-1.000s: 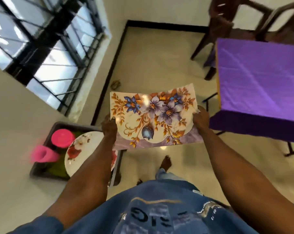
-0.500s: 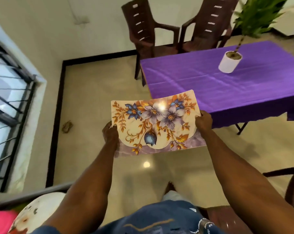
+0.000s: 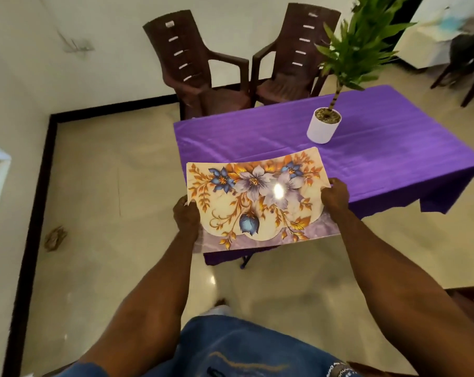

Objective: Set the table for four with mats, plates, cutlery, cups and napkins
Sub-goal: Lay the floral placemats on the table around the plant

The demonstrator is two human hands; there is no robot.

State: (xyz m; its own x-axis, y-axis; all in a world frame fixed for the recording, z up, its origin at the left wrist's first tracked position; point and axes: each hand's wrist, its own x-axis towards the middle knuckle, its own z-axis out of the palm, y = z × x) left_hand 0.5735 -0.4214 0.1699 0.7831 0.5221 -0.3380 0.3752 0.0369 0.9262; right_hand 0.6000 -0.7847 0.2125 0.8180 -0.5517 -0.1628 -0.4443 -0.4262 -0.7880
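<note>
fingers [image 3: 188,206] of the left hand [image 3: 186,217] curl over the left short edge of the mat [image 3: 257,202]; those of the right hand [image 3: 335,198] pinch the right short edge. both hands hold it, thumbs mostly hidden. the mat, a glossy floral sheet, hangs in the air with its far edge over the near left corner of the table [image 3: 366,148] and its near edge past the table's rim, above the floor [image 3: 108,200]. it bows slightly between the hands.

risks, as judged from this view: the sheet looks thin and slick, held only at its two ends, so a loose pinch could let one end drop and swing. set down where it is, part would overhang the corner and could slide off the smooth purple cloth. dragging it into place may wrinkle or pull that cloth, which could tip the potted plant [image 3: 324,125] standing near the mat's far right corner. whether one mat or a stack is held cannot be told; no plates, cutlery, cups or napkins are in view, and the table bears no setting yet.
</note>
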